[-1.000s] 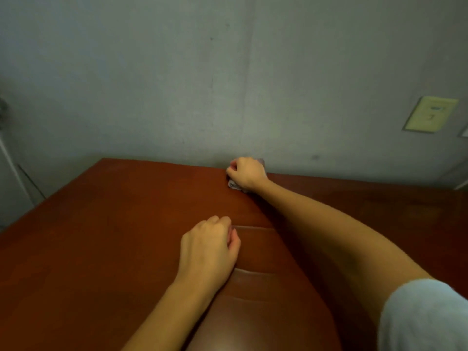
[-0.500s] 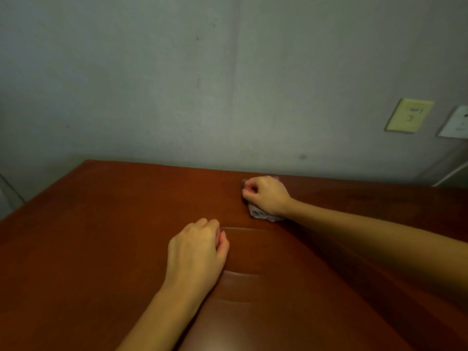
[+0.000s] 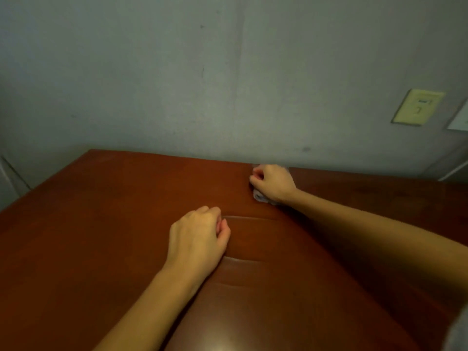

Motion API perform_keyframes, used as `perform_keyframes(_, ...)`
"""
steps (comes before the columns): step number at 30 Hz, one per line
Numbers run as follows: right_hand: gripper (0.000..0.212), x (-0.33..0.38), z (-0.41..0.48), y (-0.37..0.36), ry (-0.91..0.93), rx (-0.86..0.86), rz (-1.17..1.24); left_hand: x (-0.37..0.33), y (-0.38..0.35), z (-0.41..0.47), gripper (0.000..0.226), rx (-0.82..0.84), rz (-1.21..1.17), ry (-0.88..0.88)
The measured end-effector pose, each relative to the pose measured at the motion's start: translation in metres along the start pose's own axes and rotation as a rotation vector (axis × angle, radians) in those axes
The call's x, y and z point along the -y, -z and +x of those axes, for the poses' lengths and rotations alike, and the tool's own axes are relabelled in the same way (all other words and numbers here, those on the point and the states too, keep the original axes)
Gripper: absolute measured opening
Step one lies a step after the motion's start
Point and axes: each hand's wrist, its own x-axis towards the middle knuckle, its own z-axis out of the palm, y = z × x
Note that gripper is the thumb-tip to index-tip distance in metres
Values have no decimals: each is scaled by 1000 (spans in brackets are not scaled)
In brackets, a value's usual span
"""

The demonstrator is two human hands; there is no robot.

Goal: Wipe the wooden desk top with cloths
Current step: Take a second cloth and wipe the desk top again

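Since the frame half a second back, the right hand [image 3: 273,182] has pushed its cloth away from the raised panel edge and up to the back edge of the desk by the wall; the left hand [image 3: 198,240] sits in about the same spot.

Nearest: the left hand rests knuckles-up on the glossy reddish-brown wooden desk top [image 3: 101,224], fingers curled in together, at the corner of a darker raised panel [image 3: 266,300] in the desk surface. Whether anything is under that fist, cannot tell; no cloth shows there.

Further out: the right hand is fisted tight on a small crumpled grey-white cloth [image 3: 260,197], cloth pressed to the wood, a bit sticking out below the wrist and a bit past the knuckles toward the wall.

Risks, as judgement: cloth is bunched small, so each stroke likely covers a narrow strip and streaks get missed. Knuckles are right at the grey-green painted wall [image 3: 228,84]; pushing further would scrape them or jam the cloth in the seam. The panel ridge could snag the cloth on the pull back.

Room: wide open wood to the left, out to the left desk edge, and more to the right of the arm. Far edge butts the wall, no room beyond. A yellowish wall switch plate [image 3: 417,107] sits high right, well clear.
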Motion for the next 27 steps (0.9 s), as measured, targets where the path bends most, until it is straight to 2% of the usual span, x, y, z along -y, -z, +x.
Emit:
perform_keyframes(4, 38, -12, -53, 14, 87, 11, 38, 0, 0, -2, 31, -24, 6, -25)
perform_keyframes(8, 37, -18, -48, 15, 75, 11, 39, 1, -2, -3, 33, -29, 18, -33)
perform_keyframes(15, 27, -38, 38, 2, -130, -19, -22, 1, -3, 1, 33, -9, 38, -26)
perform_keyframes(19, 26, -46, 70, -2, -217, 51, 20, 1, -2, 0, 32, 1, 31, -24)
perform_keyframes(24, 26, -36, 39, 5, -136, -25, -41, 0, 2, -1, 29, 4, 20, -15)
perform_keyframes(27, 29, -33, -6, 13, -68, -11, -26, 0, 1, -1, 28, 10, 23, -16)
